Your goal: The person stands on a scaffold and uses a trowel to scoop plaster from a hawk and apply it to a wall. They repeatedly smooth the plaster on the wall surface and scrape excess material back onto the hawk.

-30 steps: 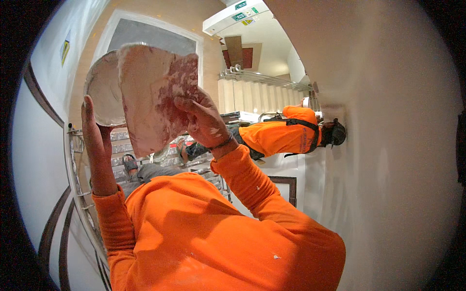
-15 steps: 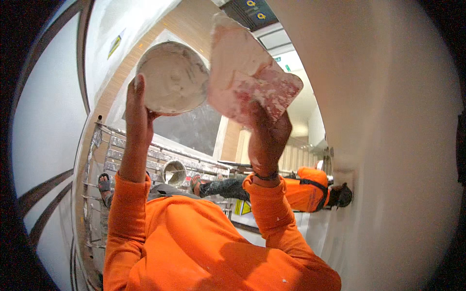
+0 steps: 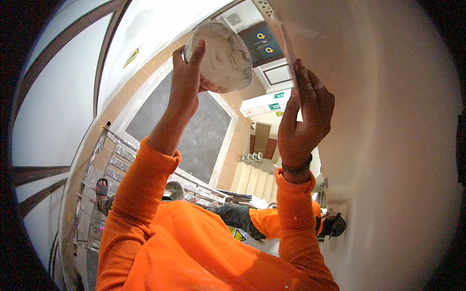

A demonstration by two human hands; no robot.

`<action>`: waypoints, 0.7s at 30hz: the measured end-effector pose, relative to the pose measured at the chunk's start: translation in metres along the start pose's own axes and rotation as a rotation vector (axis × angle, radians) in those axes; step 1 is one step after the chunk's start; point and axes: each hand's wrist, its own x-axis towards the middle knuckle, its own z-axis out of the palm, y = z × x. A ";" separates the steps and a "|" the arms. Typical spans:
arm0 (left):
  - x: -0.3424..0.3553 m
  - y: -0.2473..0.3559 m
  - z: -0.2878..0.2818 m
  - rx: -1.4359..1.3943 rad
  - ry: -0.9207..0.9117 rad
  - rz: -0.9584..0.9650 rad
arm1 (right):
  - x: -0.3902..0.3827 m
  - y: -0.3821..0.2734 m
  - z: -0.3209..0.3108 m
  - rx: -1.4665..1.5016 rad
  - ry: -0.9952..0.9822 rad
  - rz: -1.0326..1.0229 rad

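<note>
My left hand (image 3: 185, 80) grips a round bowl (image 3: 227, 56) by its rim, thumb on the near side. Pale, smeared plaster coats the inside of the bowl, which tilts toward me. At the right, my right hand (image 3: 310, 114) is closed on a flat plastering scraper (image 3: 290, 51), seen nearly edge-on. The scraper's blade lies close along the large pale wall (image 3: 388, 126); whether its whole edge touches cannot be made out. The scraper's face is turned away and hidden. A gap separates bowl and scraper.
Below stands a plaster-splashed metal scaffold platform (image 3: 116, 162), with a bucket (image 3: 174, 189) on it. Another person in an orange top (image 3: 266, 222) and dark cap is at the lower right, near the wall. A dark grey panel (image 3: 206, 131) lies far beneath.
My right hand has moved right and turned the scraper from face-on to edge-on against the wall. The bowl has shifted right and upward with my left hand.
</note>
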 end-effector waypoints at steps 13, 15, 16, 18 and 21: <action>-0.002 -0.005 0.042 -0.059 -0.071 -0.034 | 0.003 0.085 0.017 -0.650 -0.292 -0.413; 0.002 -0.009 0.045 -0.059 -0.058 -0.030 | 0.001 0.091 0.013 -0.632 -0.331 -0.427; 0.001 -0.009 0.047 -0.060 -0.053 -0.026 | 0.000 0.093 0.009 -0.619 -0.364 -0.421; 0.000 -0.004 0.047 -0.037 -0.058 -0.023 | -0.003 0.093 -0.003 -0.590 -0.424 -0.412; -0.003 -0.004 0.050 -0.025 -0.071 -0.026 | -0.004 0.087 -0.039 -0.667 -0.565 -0.390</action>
